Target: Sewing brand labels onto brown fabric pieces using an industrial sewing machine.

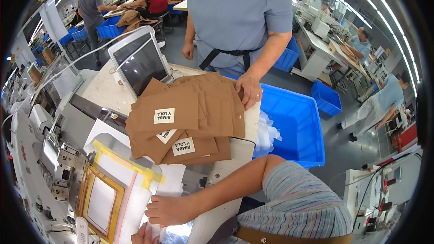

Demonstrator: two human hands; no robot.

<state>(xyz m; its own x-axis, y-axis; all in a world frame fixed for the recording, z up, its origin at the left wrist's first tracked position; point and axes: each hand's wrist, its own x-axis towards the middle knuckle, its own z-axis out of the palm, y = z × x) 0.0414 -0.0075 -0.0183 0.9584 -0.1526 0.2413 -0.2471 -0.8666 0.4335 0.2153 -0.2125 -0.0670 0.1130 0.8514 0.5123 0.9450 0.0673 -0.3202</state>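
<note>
My right hand (169, 210) is closed, its fingers curled down over thin whitish material (156, 231) at the near edge of the machine bed. My left hand (143, 236) shows only in part at the lower edge; its fingers are bent against the same material, and their grip is partly hidden. Just left of my hands lies a yellow-edged rectangular frame (118, 194) around a white sheet (100, 201). Yellow tape (153, 178) borders a white panel beside it. Beyond my hands, brown fabric pieces with white printed patches (183, 113) lie in an overlapping pile.
A dark-screened monitor (140, 61) stands behind the pile. Across the table a person in a blue-grey shirt (239, 13) rests a hand on the pile's right side. A blue bin (298, 117) with translucent plastic (267, 135) stands at right. Machine parts (63, 171) line the left.
</note>
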